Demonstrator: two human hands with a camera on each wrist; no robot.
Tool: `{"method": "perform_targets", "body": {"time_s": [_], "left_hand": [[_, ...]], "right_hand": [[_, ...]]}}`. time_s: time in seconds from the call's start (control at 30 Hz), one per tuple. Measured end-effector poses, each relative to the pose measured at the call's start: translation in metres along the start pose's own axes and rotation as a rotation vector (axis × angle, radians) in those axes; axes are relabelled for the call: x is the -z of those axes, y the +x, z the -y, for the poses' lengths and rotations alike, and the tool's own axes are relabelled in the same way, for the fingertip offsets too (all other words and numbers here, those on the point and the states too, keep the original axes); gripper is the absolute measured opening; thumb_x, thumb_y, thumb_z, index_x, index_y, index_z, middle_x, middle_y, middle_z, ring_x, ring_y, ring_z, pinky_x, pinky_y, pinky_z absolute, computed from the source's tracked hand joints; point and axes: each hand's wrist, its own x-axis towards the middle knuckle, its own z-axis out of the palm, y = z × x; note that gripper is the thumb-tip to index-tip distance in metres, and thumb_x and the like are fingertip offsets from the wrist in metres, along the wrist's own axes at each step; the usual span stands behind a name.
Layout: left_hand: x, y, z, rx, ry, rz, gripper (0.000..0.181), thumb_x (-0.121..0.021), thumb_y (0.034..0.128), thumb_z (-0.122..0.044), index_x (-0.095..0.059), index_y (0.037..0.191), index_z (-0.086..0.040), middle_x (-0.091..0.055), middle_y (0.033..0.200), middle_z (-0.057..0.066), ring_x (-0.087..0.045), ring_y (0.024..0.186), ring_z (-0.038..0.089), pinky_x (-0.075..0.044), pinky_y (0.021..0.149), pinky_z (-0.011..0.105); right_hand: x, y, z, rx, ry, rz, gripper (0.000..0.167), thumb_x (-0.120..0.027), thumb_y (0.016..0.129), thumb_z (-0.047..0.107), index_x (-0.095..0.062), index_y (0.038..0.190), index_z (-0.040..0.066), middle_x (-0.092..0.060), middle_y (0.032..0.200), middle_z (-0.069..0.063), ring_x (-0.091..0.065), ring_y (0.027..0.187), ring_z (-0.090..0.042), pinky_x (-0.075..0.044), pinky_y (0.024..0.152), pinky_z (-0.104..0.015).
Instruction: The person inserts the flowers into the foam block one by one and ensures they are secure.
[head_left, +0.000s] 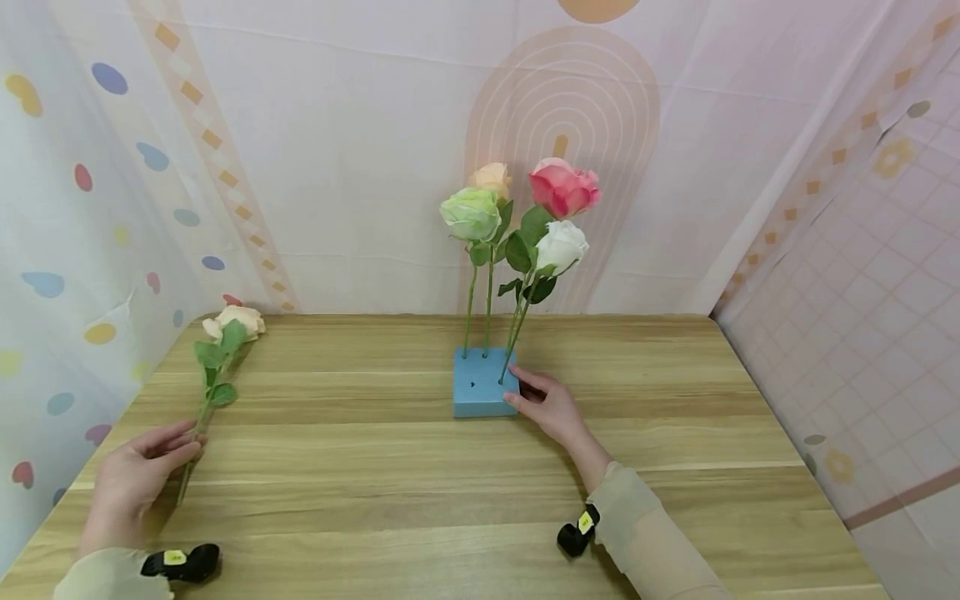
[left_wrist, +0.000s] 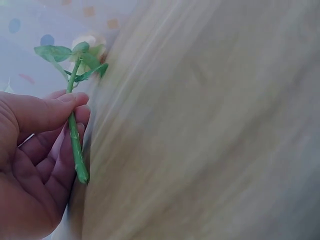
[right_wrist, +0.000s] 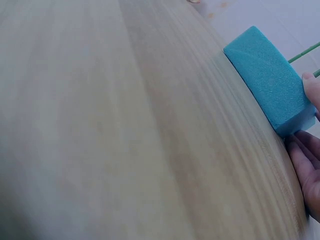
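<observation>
A pale cream rose (head_left: 238, 322) with green leaves lies over the table's left side. My left hand (head_left: 142, 471) pinches its stem between thumb and fingers; in the left wrist view the cut stem end (left_wrist: 80, 167) points down past the fingers. A blue foam block (head_left: 483, 408) sits at the table's middle. My right hand (head_left: 551, 408) holds the block's right side, thumb near the front corner and fingers farther back. Standing in the block are a green rose (head_left: 471, 214), a peach rose (head_left: 491, 179), a pink rose (head_left: 564, 188) and a leaning white rose (head_left: 562, 247).
A small hole (head_left: 472, 385) shows in the block's top, at the front left. The wooden table (head_left: 360, 500) meets a patterned curtain (head_left: 360, 167) at the back, with curtains on both sides. A black wrist camera (head_left: 577, 533) is strapped on the right wrist.
</observation>
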Motion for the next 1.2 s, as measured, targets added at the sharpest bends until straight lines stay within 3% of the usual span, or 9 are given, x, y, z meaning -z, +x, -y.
{"method": "perform_targets", "body": {"time_s": [0.13,0.3,0.53,0.83,1.2], "left_hand": [[-0.005,0.000,-0.001,-0.030,0.004,0.006,0.035,-0.076,0.0887,-0.010,-0.074,0.087,-0.044,-0.067,0.078,-0.023,-0.064,0.071,-0.006,-0.052,0.058,0.017],[-0.016,-0.002,-0.004,-0.060,-0.073,0.031,0.034,-0.076,0.0882,-0.008,-0.075,0.087,-0.042,-0.068,0.080,-0.022,-0.065,0.071,-0.005,-0.053,0.059,0.016],[-0.040,-0.002,-0.014,-0.079,-0.153,0.033,0.030,-0.077,0.0871,-0.007,-0.075,0.090,-0.037,-0.067,0.082,-0.019,-0.063,0.074,-0.004,-0.054,0.061,0.017],[-0.073,0.001,-0.028,-0.139,-0.216,0.084,0.030,-0.074,0.0877,0.000,-0.073,0.091,-0.030,-0.066,0.083,-0.010,-0.067,0.073,0.003,-0.057,0.062,0.021],[-0.119,0.000,-0.050,-0.189,-0.168,0.160,0.015,-0.070,0.0904,0.001,-0.066,0.097,-0.013,-0.062,0.086,-0.007,-0.066,0.076,0.006,-0.058,0.067,0.024]], "right_hand": [[0.000,0.000,-0.001,-0.012,-0.004,-0.001,0.048,-0.075,0.091,0.020,-0.061,0.137,0.016,-0.057,0.136,-0.012,-0.055,0.124,-0.026,-0.049,0.098,-0.039],[0.000,0.000,-0.001,-0.001,-0.008,-0.003,0.048,-0.075,0.091,0.020,-0.061,0.137,0.016,-0.058,0.135,-0.013,-0.055,0.123,-0.027,-0.050,0.097,-0.039],[0.000,-0.001,-0.001,0.016,-0.018,-0.009,0.049,-0.075,0.091,0.020,-0.060,0.137,0.013,-0.058,0.133,-0.015,-0.055,0.122,-0.029,-0.050,0.097,-0.039],[0.000,-0.001,0.000,-0.002,-0.022,-0.009,0.048,-0.074,0.091,0.020,-0.061,0.137,0.015,-0.058,0.135,-0.013,-0.055,0.123,-0.028,-0.050,0.097,-0.039],[0.000,0.001,-0.002,0.007,-0.015,-0.008,0.048,-0.075,0.091,0.019,-0.061,0.137,0.015,-0.059,0.132,-0.012,-0.057,0.121,-0.027,-0.051,0.096,-0.038]]}}
